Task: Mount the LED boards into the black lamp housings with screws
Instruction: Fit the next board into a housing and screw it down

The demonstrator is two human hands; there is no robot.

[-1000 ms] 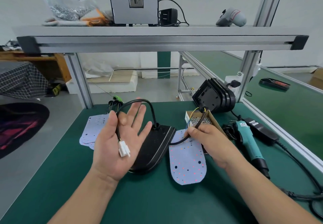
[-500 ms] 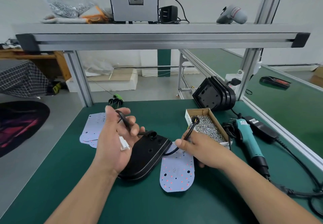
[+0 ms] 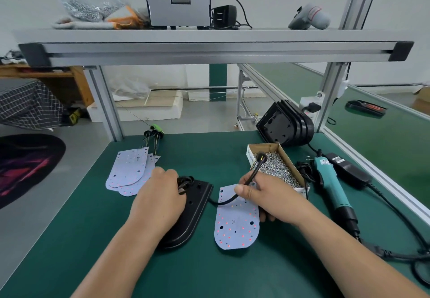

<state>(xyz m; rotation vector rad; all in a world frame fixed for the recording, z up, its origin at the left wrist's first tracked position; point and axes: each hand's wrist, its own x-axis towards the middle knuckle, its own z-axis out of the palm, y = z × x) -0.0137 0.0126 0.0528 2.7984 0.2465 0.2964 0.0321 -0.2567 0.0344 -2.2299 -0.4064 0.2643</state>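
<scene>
Under my left hand [image 3: 160, 202], black lamp housing [image 3: 197, 202] and gripped cable [image 3: 186, 179]; right hand [image 3: 263, 195] pinches its end. Looks like cable-routing step; next, seat LED board [image 3: 237, 225].

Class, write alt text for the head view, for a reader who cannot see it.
At a green bench, a person's left hand rests on a black lamp housing while the right hand pinches its cable over an LED board. A box of screws and a screwdriver lie to the right.
</scene>
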